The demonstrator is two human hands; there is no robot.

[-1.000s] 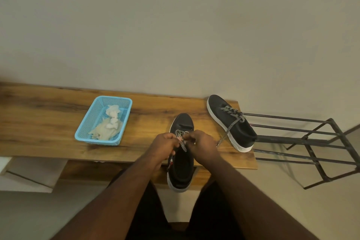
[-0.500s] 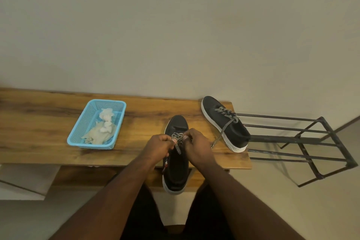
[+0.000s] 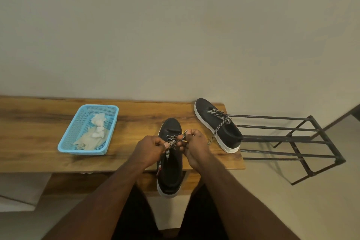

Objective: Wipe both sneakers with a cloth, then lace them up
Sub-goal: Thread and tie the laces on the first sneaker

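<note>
1. The hands have drawn apart since a second ago, pulling the lace [image 3: 171,143] taut over the near sneaker [image 3: 169,169].
2. Left hand [image 3: 150,149] pinches one strand, right hand [image 3: 194,146] pinches the other.
3. The sneaker's long axis runs straight away from the person, heel off the bench [image 3: 136,122] edge; the lace crosses it, centred between both hands.
4. Right of it, the far sneaker [image 3: 218,124] trails a loose lace.

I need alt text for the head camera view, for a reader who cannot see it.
Two hands, left hand and right hand, pinch the black-and-white lace of a black sneaker on a wooden bench. A second black sneaker and a blue plastic basket holding a pale cloth lie nearby.
</note>
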